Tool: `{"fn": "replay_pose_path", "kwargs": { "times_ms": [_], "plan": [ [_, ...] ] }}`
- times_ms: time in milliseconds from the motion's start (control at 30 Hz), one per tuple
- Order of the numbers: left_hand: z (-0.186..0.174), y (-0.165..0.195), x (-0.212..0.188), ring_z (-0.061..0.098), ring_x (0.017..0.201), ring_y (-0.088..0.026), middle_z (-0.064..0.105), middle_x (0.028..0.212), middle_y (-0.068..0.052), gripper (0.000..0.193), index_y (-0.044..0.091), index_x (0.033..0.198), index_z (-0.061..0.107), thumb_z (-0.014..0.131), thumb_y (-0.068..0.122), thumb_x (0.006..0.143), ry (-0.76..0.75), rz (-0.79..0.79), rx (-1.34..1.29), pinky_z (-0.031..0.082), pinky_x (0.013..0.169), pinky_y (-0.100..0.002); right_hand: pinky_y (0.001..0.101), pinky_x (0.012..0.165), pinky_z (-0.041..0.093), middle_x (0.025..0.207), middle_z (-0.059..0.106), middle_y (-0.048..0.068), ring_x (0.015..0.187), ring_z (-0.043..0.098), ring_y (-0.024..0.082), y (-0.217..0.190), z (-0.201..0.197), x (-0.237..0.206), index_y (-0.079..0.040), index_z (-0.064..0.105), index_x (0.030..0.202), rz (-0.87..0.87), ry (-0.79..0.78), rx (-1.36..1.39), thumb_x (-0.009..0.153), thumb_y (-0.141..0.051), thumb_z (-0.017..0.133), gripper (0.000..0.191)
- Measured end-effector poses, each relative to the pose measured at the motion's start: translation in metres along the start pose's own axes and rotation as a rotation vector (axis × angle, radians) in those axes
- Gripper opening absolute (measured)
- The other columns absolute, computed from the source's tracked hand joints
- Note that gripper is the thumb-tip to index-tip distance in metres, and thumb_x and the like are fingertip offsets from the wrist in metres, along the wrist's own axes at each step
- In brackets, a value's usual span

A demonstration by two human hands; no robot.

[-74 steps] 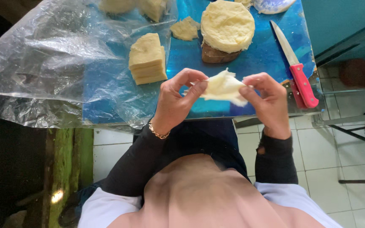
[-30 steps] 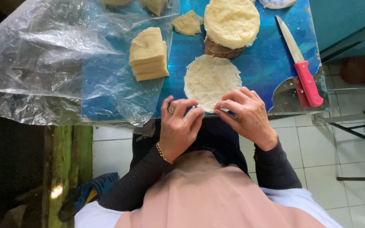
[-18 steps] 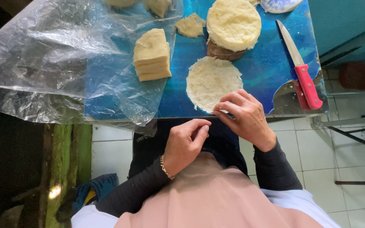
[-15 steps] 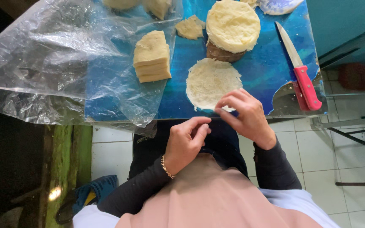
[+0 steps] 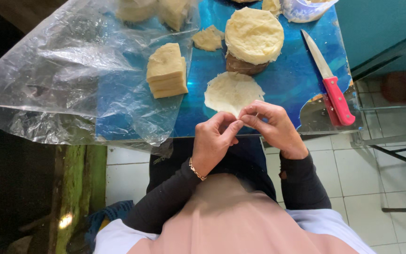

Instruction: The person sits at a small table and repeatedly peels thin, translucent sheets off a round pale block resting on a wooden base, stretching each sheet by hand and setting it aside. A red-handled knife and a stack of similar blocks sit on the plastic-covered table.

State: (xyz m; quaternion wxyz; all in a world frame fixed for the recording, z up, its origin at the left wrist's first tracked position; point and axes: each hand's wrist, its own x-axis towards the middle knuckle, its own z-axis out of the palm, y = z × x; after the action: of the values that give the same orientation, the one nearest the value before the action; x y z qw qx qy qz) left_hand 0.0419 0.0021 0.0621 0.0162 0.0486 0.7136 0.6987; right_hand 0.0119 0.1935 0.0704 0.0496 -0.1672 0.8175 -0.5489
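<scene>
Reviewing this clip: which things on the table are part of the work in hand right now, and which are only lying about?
In use:
left hand and right hand, fingertips pinched together at the near edge of the flat round wrapper
stack of round wrappers, just behind it

Lying about:
red-handled knife
pile of folded squares
clear plastic sheet
torn scrap
blue table

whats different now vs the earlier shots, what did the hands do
The folded pale sheet held up in both hands earlier now lies spread as a flat round sheet on the blue table. The left hand, which had drawn back toward the body, has returned to meet the right hand at the sheet's near edge. The knife, round stack and square stack stayed put.
</scene>
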Motion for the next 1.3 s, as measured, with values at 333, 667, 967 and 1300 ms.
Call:
{"fn": "replay_pose_path", "kwargs": {
  "times_ms": [333,667,967,1300],
  "plan": [
    [-0.010,-0.004,-0.005,0.069,0.063,-0.006,0.075,0.077,-0.002,0.013,0.002,0.096,0.072,0.070,0.015,0.097,0.027,0.056,-0.062,0.056,0.056,-0.023,0.0215,0.063,0.046,0.085,0.067,-0.001,0.073,0.057,0.005,-0.003,0.016,-0.004,-0.001,0.071,0.103,0.148,0.054,0.206,0.098,-0.010,0.070,0.011],
    [-0.016,-0.004,-0.006,0.072,0.068,-0.006,0.075,0.081,-0.002,0.012,0.001,0.100,0.073,0.067,0.012,0.098,0.045,0.171,-0.025,0.059,0.060,-0.022,0.0215,0.066,0.051,0.084,0.068,0.001,0.075,0.062,0.006,-0.003,0.027,-0.012,0.001,0.068,0.108,0.094,0.117,0.326,0.102,-0.008,0.065,0.012],
    [-0.025,-0.013,-0.010,0.071,0.064,-0.007,0.075,0.076,-0.003,0.014,0.001,0.096,0.073,0.070,0.014,0.097,0.036,0.004,-0.077,0.057,0.056,-0.022,0.0221,0.065,0.055,0.090,0.072,0.003,0.074,0.066,0.008,-0.002,0.040,-0.013,0.003,0.072,0.103,0.010,0.128,0.140,0.096,-0.004,0.069,0.010],
    [-0.023,-0.026,-0.020,0.070,0.059,-0.007,0.072,0.069,-0.004,0.012,0.000,0.095,0.073,0.071,0.012,0.095,0.150,0.071,0.035,0.054,0.055,-0.024,0.0228,0.061,0.052,0.089,0.071,0.004,0.069,0.065,0.007,-0.003,0.053,-0.013,0.000,0.074,0.101,0.038,0.225,-0.018,0.095,-0.007,0.072,0.009]
  ]
}}
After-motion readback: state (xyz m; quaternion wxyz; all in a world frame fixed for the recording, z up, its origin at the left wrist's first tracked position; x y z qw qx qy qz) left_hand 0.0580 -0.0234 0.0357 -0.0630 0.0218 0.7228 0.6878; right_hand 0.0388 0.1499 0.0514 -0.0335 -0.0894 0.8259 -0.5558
